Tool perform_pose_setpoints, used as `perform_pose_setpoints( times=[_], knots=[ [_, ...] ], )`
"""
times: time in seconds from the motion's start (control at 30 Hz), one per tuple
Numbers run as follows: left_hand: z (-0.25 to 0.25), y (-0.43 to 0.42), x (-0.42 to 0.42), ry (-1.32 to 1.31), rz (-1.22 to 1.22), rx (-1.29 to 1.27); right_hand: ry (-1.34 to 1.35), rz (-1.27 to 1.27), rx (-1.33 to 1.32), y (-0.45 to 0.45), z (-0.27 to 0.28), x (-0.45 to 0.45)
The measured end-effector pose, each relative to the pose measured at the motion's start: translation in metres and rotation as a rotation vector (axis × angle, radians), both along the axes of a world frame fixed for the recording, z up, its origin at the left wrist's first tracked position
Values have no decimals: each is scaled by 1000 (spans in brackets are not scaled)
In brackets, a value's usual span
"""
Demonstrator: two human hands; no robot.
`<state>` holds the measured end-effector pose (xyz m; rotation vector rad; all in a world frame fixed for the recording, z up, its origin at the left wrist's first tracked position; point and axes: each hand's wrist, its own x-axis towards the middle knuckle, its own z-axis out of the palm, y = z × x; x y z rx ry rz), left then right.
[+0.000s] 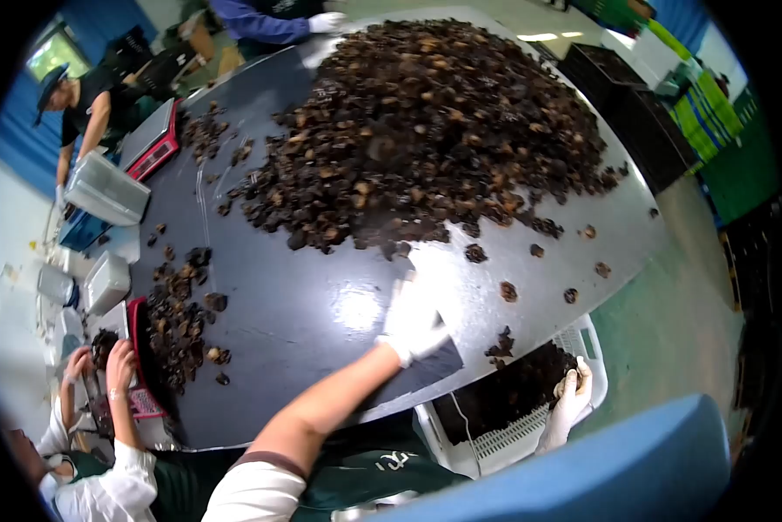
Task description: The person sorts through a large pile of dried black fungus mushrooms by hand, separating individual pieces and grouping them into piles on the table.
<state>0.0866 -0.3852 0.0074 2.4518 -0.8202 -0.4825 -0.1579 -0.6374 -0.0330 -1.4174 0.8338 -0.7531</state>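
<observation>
My left hand (pixel 413 322), in a white glove, reaches over the shiny metal tabletop (pixel 295 296) with its fingers stretched toward a large pile of dark brown mushrooms (pixel 434 122). Glare washes out part of the glove, and nothing shows in its grasp. At the lower right, my right hand (pixel 572 396), also gloved, is at the side of a white plastic basket (pixel 593 348). Its fingers are curled around a small brown mushroom piece, partly hidden by the glove. Dark loose mushrooms (pixel 513 391) lie inside the basket, which stands against the table edge.
Scattered mushrooms (pixel 178 322) lie on the table's left side near red scales (pixel 153 152). Bare-handed, a person (pixel 104 470) works at the lower left. Another person (pixel 91 109) stands behind clear tubs (pixel 108 187). A third person's gloved hand (pixel 327 23) is beyond the pile. Black crates (pixel 643 130) stand right.
</observation>
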Motion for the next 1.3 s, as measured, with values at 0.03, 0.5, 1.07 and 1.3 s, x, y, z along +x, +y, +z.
perform_pose_setpoints(
  times=[0.03, 0.5, 1.07, 1.3],
  knots=[
    [-24, -12, -11, -8, -274, 11, -23, 26, 11, 6, 4, 12],
    [-57, 101, -1, -476, 307, -1, -22, 290, 164, 45, -3, 92],
    [-105, 250, -105, -293, 264, -339, 33, 1239, 877, 482, 29, 296],
    [-89, 287, -60, -346, 489, -42, -45, 1638, -171, 514, 17, 357]
  ],
)
